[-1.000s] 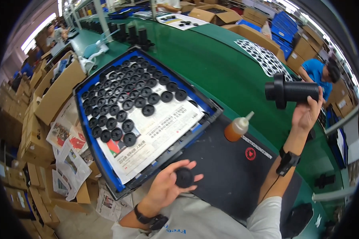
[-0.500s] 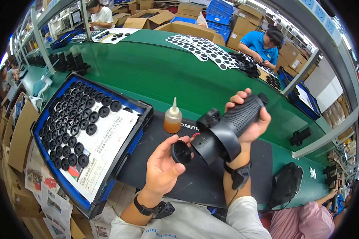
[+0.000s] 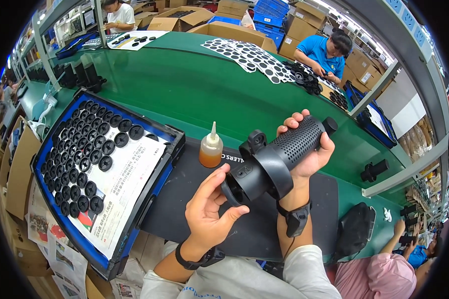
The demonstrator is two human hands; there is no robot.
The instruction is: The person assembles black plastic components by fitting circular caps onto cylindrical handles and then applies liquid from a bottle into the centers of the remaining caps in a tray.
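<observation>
My right hand [image 3: 313, 160] is wrapped round a black microphone body [image 3: 298, 141] with a perforated grille and a wide collar, tilted so its lower end points left. In my left hand [image 3: 207, 212], a round black cap [image 3: 231, 192] is held by the fingertips and thumb at the body's open lower end. Cap and rim seem to touch along part of the edge; I cannot tell whether it is seated. Beyond my left hand a squeeze bottle [image 3: 211, 151] of amber liquid stands upright on the black mat [image 3: 177, 202].
Left of the mat lies a blue-lined tray [image 3: 136, 226] with rows of black caps [image 3: 96, 205] on printed paper. White sheets of black discs [image 3: 244, 56] lie across the green bench. A co-worker in blue [image 3: 317, 51] sits opposite. A black bag [image 3: 356, 226] rests at right.
My left hand has brought the cap up to the microphone body's open end; before, they were apart. The body has shifted slightly left and the view has turned a little.
</observation>
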